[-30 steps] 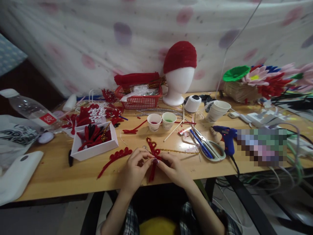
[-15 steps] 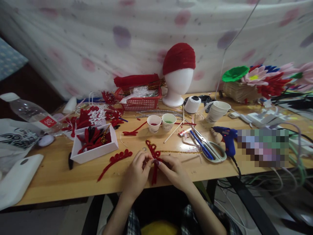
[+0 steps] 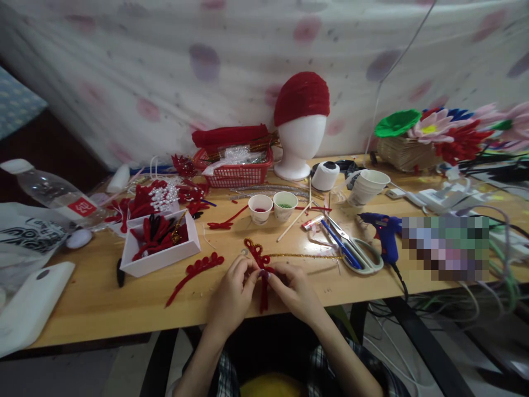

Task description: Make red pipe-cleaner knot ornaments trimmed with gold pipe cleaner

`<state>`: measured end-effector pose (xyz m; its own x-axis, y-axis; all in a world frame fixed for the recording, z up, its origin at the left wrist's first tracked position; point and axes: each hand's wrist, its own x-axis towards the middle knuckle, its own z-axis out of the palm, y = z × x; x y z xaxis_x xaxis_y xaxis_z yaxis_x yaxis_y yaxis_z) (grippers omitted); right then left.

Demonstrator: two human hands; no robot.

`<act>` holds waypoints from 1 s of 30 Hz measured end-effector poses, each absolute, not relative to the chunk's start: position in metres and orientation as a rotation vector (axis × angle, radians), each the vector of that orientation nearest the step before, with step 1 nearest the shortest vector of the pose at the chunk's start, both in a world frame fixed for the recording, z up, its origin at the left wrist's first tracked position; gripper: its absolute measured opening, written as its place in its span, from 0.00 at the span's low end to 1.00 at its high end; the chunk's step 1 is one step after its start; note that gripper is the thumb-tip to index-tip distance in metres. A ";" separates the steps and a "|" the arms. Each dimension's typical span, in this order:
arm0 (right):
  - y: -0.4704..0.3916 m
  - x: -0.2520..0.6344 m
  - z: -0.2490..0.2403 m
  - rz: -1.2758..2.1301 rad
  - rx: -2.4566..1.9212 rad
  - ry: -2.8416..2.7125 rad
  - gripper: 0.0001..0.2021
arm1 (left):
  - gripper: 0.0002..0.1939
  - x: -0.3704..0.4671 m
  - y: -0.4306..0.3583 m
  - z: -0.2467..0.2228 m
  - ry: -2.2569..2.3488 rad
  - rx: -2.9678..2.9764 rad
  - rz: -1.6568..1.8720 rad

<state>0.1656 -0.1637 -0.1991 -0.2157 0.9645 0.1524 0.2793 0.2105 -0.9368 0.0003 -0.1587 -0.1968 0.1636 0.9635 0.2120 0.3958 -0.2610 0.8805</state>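
Observation:
Between my two hands is a red pipe-cleaner piece (image 3: 263,295) with curled loops edged in gold at its upper end. My left hand (image 3: 236,295) pinches it from the left, and my right hand (image 3: 295,289) pinches it from the right, with thumbs meeting at its middle. The fingertips hide the part where they grip. A gold tinsel stem (image 3: 308,256) stretches to the right from near the loops. Left of my hands, a second red looped pipe-cleaner piece (image 3: 194,271) lies flat on the table.
Beyond my hands stand two paper cups of beads, red (image 3: 260,209) and green (image 3: 285,206). Scissors (image 3: 363,256), a blue pen (image 3: 341,242) and a blue glue gun (image 3: 384,231) lie rightward. A white box (image 3: 161,259) holds red pieces; a foam head (image 3: 300,143) stands behind.
The lower end of the held red piece has swung slightly to the right, and its looped top has shifted a little left. Both hands keep their pinch in nearly the same place.

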 end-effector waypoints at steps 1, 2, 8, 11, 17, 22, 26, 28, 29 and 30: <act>-0.163 0.165 -0.200 1.045 -1.185 -1.659 0.13 | 0.07 0.001 -0.159 -0.196 1.291 1.751 1.072; -0.162 0.165 -0.201 1.039 -1.189 -1.654 0.13 | 0.07 0.002 -0.161 -0.195 1.276 1.738 1.076; -0.150 0.165 -0.206 0.997 -1.244 -1.570 0.13 | 0.06 0.011 -0.176 -0.195 1.174 1.590 1.136; -0.149 0.166 -0.206 1.020 -1.227 -1.571 0.14 | 0.08 0.005 -0.174 -0.200 1.285 1.383 1.326; -0.150 0.166 -0.206 1.054 -1.204 -1.547 0.15 | 0.11 -0.007 -0.167 -0.201 1.429 1.207 1.499; -0.151 0.167 -0.203 1.086 -1.156 -1.533 0.13 | 0.05 0.005 -0.162 -0.193 1.441 1.381 1.434; -0.153 0.168 -0.199 1.107 -1.136 -1.556 0.12 | 0.02 0.018 -0.155 -0.191 1.402 1.514 1.332; -0.154 0.168 -0.198 1.109 -1.133 -1.568 0.11 | 0.03 0.021 -0.153 -0.192 1.398 1.521 1.302; -0.154 0.168 -0.198 1.107 -1.132 -1.569 0.11 | 0.04 0.022 -0.153 -0.193 1.396 1.522 1.292; -0.154 0.168 -0.198 1.103 -1.133 -1.566 0.12 | 0.05 0.023 -0.152 -0.193 1.395 1.523 1.287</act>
<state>0.1677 -0.1542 -0.1978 -0.1918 0.9695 0.1525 0.1830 0.1879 -0.9650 0.0229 -0.1525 -0.1934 -0.0701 0.9752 0.2097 0.2873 -0.1816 0.9405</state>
